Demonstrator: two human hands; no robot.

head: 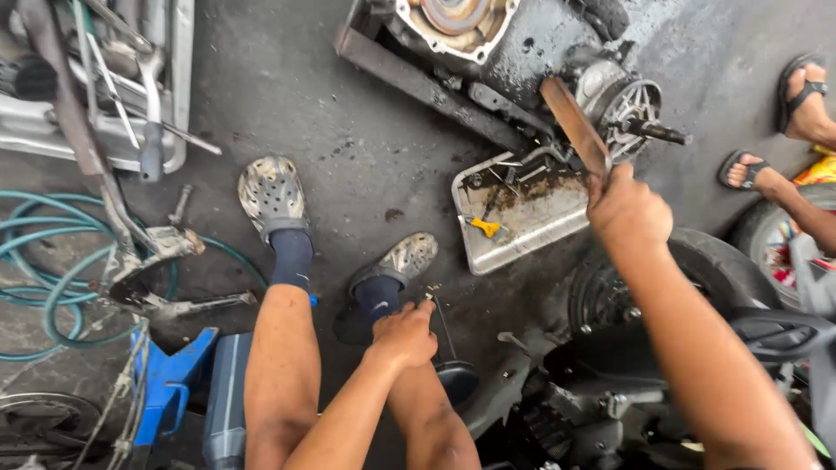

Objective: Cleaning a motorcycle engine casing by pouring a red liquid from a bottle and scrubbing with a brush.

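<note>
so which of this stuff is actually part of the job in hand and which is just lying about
In use:
right hand gripping a rusty flat bar
engine block the bar is set against
metal drip tray below it
left hand pinching a thin rod

Lying about:
green hose
tool tray
blue stand
tyre

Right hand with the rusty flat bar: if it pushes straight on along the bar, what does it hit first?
Likely the grimy engine block: the right hand grips the rusty flat metal bar, whose far end already sits against it, near the finned round cover. Depth is unclear.
</note>
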